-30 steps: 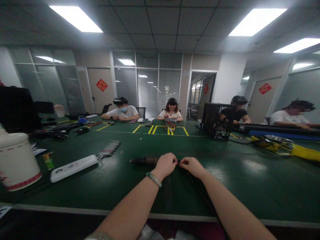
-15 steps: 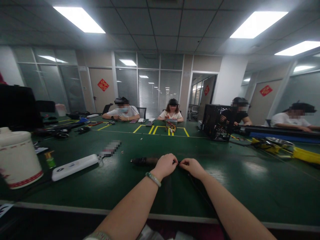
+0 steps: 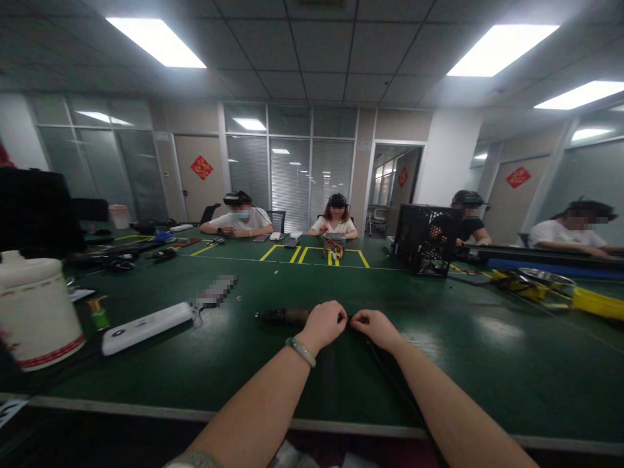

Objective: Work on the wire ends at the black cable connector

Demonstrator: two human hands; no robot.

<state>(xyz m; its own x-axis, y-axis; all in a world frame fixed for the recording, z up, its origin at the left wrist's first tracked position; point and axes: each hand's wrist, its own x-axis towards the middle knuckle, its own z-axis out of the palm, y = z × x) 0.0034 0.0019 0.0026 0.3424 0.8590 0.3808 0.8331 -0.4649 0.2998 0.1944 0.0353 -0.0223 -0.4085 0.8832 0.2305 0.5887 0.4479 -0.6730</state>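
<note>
A dark, cylindrical electric screwdriver (image 3: 283,316) lies on the green table, its narrow metal tip pointing left. My left hand (image 3: 325,323) lies over its rear end, thumb and fingers closed around the tail; the hand hides that part. Just to the right, my right hand (image 3: 376,327) pinches the end of a black cable (image 3: 390,372), which runs down toward the table's front edge. The fingertips of both hands almost meet. Whether the cable end sits in the screwdriver's tail cannot be made out.
A white power strip (image 3: 147,328), a small green bottle (image 3: 100,317) and a big white lidded container (image 3: 41,312) stand left. A black computer case (image 3: 423,239) and yellow-framed items (image 3: 536,286) are at right. Several people sit across the table.
Almost nothing differs. The fingertips shift slightly around the joint between screwdriver and cable, and the view tilts a touch.
</note>
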